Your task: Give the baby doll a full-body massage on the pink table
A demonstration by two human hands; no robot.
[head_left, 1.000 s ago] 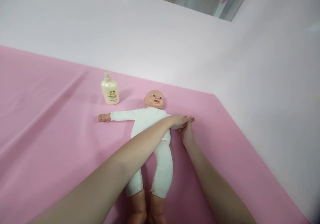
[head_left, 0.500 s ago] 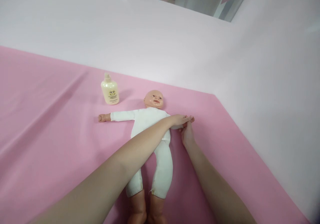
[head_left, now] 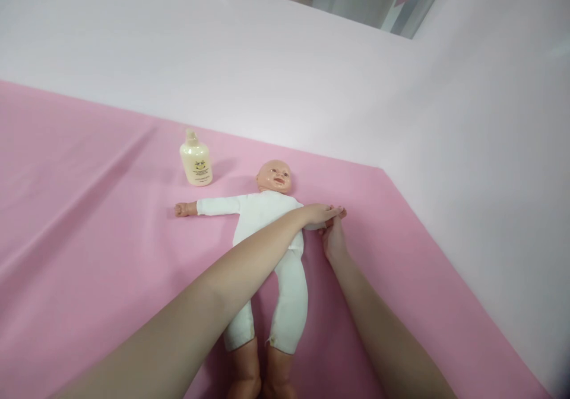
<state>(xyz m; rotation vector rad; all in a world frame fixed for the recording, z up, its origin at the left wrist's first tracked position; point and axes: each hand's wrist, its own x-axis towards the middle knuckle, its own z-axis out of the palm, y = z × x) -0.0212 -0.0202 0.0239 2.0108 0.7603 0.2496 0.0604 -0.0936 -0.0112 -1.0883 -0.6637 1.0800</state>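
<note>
A pink sheet (head_left: 89, 221) covers the worktop, with pale walls behind; I see a baby doll (head_left: 271, 233) in a white suit lying on its back in the middle; my left hand (head_left: 321, 214) reaches across its chest and lies flat over the doll's outstretched arm; my right hand (head_left: 333, 240) meets it from below, fingers touching that same arm; a cream lotion bottle (head_left: 196, 160) stands upright near the doll's head.

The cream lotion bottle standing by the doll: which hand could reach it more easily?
Probably the left hand: its forearm already crosses the white-suited baby doll on the side of the cream plastic bottle. The right hand lies farther off, beside the doll's far arm.
</note>
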